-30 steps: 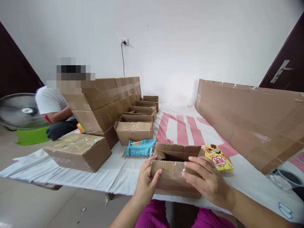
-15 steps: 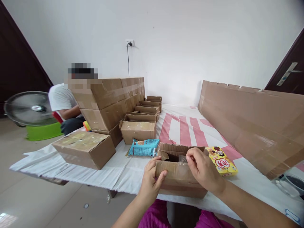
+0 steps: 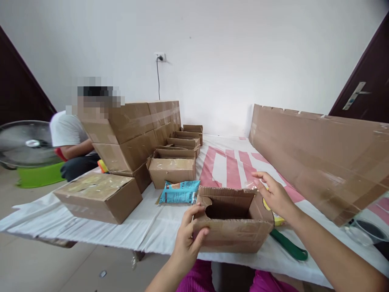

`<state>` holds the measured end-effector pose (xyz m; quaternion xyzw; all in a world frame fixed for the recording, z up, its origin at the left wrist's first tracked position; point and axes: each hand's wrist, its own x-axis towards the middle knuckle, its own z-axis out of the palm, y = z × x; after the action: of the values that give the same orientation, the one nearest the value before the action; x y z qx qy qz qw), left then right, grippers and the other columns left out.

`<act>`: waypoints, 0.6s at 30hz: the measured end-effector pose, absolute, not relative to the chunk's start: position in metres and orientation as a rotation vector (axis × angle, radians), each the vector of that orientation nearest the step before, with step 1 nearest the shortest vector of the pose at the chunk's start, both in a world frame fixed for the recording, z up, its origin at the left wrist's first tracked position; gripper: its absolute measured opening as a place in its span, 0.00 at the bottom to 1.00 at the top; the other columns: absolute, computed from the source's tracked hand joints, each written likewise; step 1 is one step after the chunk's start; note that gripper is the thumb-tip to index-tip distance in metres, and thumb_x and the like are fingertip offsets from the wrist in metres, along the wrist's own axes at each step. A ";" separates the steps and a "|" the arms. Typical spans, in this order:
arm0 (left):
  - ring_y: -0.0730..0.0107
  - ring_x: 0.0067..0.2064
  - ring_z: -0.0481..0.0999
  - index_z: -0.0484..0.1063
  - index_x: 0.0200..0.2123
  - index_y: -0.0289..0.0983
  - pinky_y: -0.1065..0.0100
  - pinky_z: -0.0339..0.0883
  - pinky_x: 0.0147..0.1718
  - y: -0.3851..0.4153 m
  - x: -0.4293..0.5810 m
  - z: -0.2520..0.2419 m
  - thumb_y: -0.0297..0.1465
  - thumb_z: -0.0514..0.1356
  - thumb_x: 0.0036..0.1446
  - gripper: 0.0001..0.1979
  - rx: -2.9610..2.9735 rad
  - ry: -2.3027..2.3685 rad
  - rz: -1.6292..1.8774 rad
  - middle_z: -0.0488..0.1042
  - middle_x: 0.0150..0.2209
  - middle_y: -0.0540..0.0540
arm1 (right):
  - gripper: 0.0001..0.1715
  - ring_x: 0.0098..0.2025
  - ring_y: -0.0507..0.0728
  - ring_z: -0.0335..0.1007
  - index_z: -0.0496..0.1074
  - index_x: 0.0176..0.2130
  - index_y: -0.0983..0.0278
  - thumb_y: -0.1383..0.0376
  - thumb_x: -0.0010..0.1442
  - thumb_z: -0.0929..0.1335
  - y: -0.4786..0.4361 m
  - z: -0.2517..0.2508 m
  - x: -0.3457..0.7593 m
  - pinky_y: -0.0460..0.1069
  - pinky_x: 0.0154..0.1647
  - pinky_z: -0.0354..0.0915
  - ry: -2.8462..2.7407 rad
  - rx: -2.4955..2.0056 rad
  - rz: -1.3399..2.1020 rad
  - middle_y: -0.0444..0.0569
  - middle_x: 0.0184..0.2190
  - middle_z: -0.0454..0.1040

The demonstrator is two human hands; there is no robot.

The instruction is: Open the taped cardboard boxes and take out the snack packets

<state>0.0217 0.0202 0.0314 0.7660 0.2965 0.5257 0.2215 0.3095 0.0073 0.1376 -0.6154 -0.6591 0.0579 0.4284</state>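
Well left of the left hand (image 3: 190, 233) sits a taped carton (image 3: 100, 202); just beyond its fingers, a blue packet (image 3: 179, 192). That hand clasps the left end of an open carton (image 3: 232, 237), dark inside, its contents hard to make out. The right hand (image 3: 267, 190) hovers over the far right corner, fingers curled by clear film (image 3: 251, 187); whether pinching it, I cannot tell. Below that hand, a yellow pack (image 3: 278, 220) is partly hidden; nearer, a green handle (image 3: 290, 245) runs behind the open carton.

At the near edge of the table (image 3: 161, 233), the left hand (image 3: 189, 239) clasps the left end of an open carton (image 3: 232, 239); the right hand (image 3: 275, 196) hovers above the carton's far right corner, glossy film (image 3: 251, 186) at its fingertips. A blue packet (image 3: 179, 192) lies beyond the carton's left end, a green handle (image 3: 290, 246) by the table's near edge, and a taped carton (image 3: 126, 205) toward its near left corner.
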 end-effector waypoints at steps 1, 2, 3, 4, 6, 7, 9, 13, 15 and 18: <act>0.53 0.61 0.63 0.76 0.39 0.41 0.50 0.60 0.59 0.018 0.020 0.031 0.38 0.56 0.63 0.11 2.132 0.777 1.429 0.66 0.57 0.40 | 0.22 0.52 0.61 0.70 0.68 0.48 0.59 0.49 0.65 0.58 0.009 0.136 0.311 0.56 0.49 0.68 -1.652 -1.563 0.223 0.52 0.49 0.75; 0.51 0.63 0.60 0.77 0.39 0.42 0.48 0.58 0.60 0.016 0.018 0.030 0.40 0.54 0.63 0.14 2.149 0.729 1.401 0.63 0.59 0.41 | 0.23 0.50 0.61 0.71 0.69 0.47 0.58 0.48 0.65 0.58 0.010 0.134 0.312 0.56 0.48 0.68 -1.658 -1.574 0.291 0.51 0.47 0.75; 0.48 0.65 0.57 0.77 0.41 0.42 0.46 0.55 0.61 0.015 0.015 0.030 0.44 0.52 0.64 0.17 2.154 0.681 1.375 0.61 0.62 0.41 | 0.23 0.48 0.60 0.72 0.70 0.45 0.59 0.47 0.65 0.57 0.009 0.132 0.312 0.55 0.48 0.68 -1.666 -1.571 0.344 0.50 0.45 0.76; 0.47 0.66 0.55 0.77 0.43 0.43 0.44 0.53 0.62 0.014 0.013 0.029 0.48 0.48 0.64 0.22 2.139 0.636 1.360 0.60 0.63 0.41 | 0.24 0.47 0.60 0.72 0.70 0.44 0.59 0.47 0.65 0.57 0.008 0.131 0.311 0.54 0.47 0.68 -1.676 -1.557 0.381 0.50 0.43 0.77; 0.45 0.65 0.56 0.76 0.46 0.43 0.43 0.54 0.61 0.015 0.008 0.028 0.52 0.39 0.64 0.31 2.048 0.585 1.375 0.62 0.61 0.40 | 0.24 0.43 0.59 0.73 0.71 0.40 0.60 0.47 0.66 0.57 0.004 0.129 0.309 0.53 0.46 0.68 -1.712 -1.514 0.427 0.49 0.38 0.77; 0.46 0.63 0.60 0.76 0.46 0.42 0.44 0.58 0.59 0.017 0.005 0.029 0.53 0.37 0.64 0.34 1.982 0.592 1.403 0.64 0.59 0.39 | 0.25 0.42 0.59 0.73 0.71 0.39 0.61 0.48 0.66 0.57 0.001 0.129 0.308 0.53 0.45 0.67 -1.744 -1.492 0.449 0.49 0.36 0.77; 0.51 0.56 0.69 0.75 0.47 0.42 0.49 0.66 0.53 0.025 0.002 0.034 0.50 0.40 0.65 0.29 1.862 0.669 1.476 0.68 0.54 0.38 | 0.26 0.39 0.58 0.72 0.72 0.35 0.62 0.49 0.67 0.56 -0.005 0.130 0.307 0.53 0.42 0.67 -1.823 -1.452 0.489 0.48 0.33 0.76; 0.67 0.38 0.76 0.67 0.55 0.43 0.63 0.73 0.39 0.040 0.001 0.055 0.37 0.60 0.60 0.20 1.921 0.818 1.443 0.69 0.53 0.38 | 0.27 0.35 0.56 0.70 0.72 0.30 0.62 0.52 0.69 0.55 -0.015 0.133 0.305 0.52 0.38 0.65 -1.978 -1.393 0.462 0.47 0.29 0.74; 0.71 0.34 0.76 0.69 0.53 0.43 0.69 0.72 0.31 0.043 0.004 0.065 0.31 0.61 0.59 0.19 2.085 0.812 1.347 0.69 0.55 0.38 | 0.26 0.33 0.55 0.68 0.71 0.28 0.62 0.54 0.70 0.56 -0.020 0.135 0.303 0.51 0.37 0.64 -2.049 -1.379 0.410 0.46 0.27 0.73; 0.68 0.40 0.78 0.76 0.42 0.41 0.71 0.73 0.33 0.042 0.009 0.074 0.24 0.57 0.60 0.11 2.340 0.770 1.291 0.76 0.47 0.41 | 0.24 0.31 0.54 0.68 0.69 0.27 0.62 0.58 0.69 0.57 -0.027 0.137 0.299 0.51 0.36 0.64 -2.142 -1.380 0.352 0.46 0.26 0.72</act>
<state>0.0085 0.0424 0.0740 0.8278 0.2725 0.4566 0.1791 0.2991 -0.0270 0.1372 -0.5150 -0.7992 0.1313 0.2808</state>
